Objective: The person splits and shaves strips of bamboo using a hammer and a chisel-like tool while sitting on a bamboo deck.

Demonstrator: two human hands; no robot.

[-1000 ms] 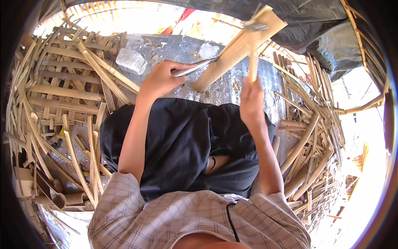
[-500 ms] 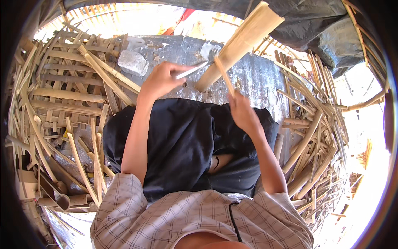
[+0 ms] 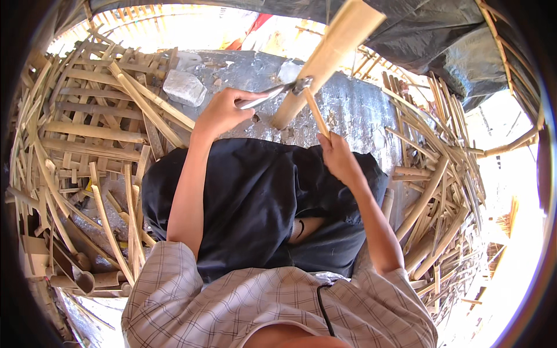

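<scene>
My left hand is closed on a flat, pale metal chisel-like tool; its exact kind is unclear. The tool's narrow end reaches to a wide split bamboo piece, which stands tilted, leaning up to the far right. My right hand grips a hammer by its thin wooden handle. The hammer's small dark metal head is at the tool's tip, in front of the bamboo. Whether head and tool touch, I cannot tell. Both hands are beyond my knees, above the dark, worn surface.
A pale stone block lies left of my left hand. Bamboo strips and slats are heaped on the left, and another pile of bamboo sticks is on the right. Black plastic sheeting hangs at the far right.
The hammer's head, blurred before, now shows at the tool's tip. My right hand has moved slightly down. The bamboo piece's top has shifted a little left.
</scene>
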